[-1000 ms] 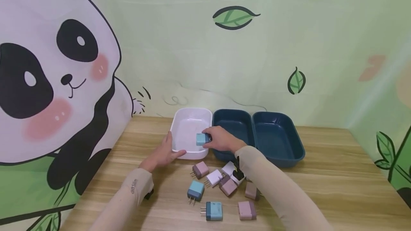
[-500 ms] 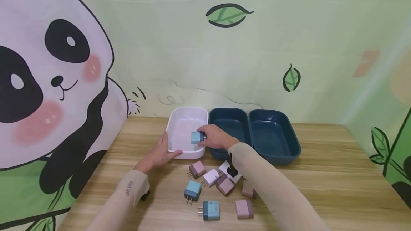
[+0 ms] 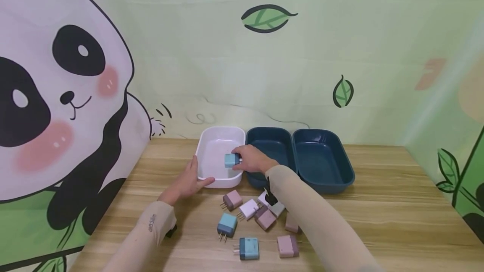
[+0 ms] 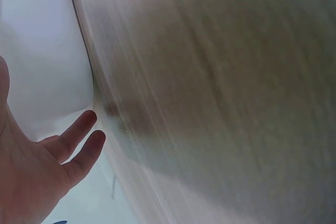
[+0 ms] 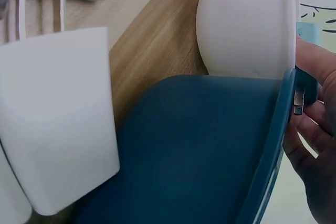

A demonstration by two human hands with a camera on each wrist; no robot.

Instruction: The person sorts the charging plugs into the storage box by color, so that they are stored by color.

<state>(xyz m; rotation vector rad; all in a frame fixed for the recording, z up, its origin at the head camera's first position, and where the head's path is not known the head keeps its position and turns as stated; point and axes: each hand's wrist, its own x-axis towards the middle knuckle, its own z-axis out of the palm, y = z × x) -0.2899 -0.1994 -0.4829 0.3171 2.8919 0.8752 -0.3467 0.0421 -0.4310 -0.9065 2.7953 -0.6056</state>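
Over the white bin [image 3: 221,181], my right hand [image 3: 254,159] pinches a light-blue and dark-teal charger plug [image 3: 230,160]. The right wrist view shows the plug's dark end and metal prongs [image 5: 298,102] beside the thumb. My left hand [image 3: 185,184] rests at the white bin's front left corner, thumb along the front rim. In the left wrist view its fingers [image 4: 86,156] are extended beside the bin wall. On the table in front lie two more blue plugs, one tilted [image 3: 227,224] and one flat [image 3: 249,248], pink plugs [image 3: 232,199] and white plugs [image 3: 248,209].
Two dark-blue bins, a middle one [image 3: 270,134] and a right one [image 3: 326,158], stand against the white bin in a row. Behind the wooden table [image 3: 393,205] is a printed wall [image 3: 211,53] with a panda. My right sleeve [image 3: 317,213] covers part of the plug pile.
The head view has shifted slightly, moving the scene left in frame. My right hand stays over the white bin with the blue plug still pinched; my left hand stays at the corner.
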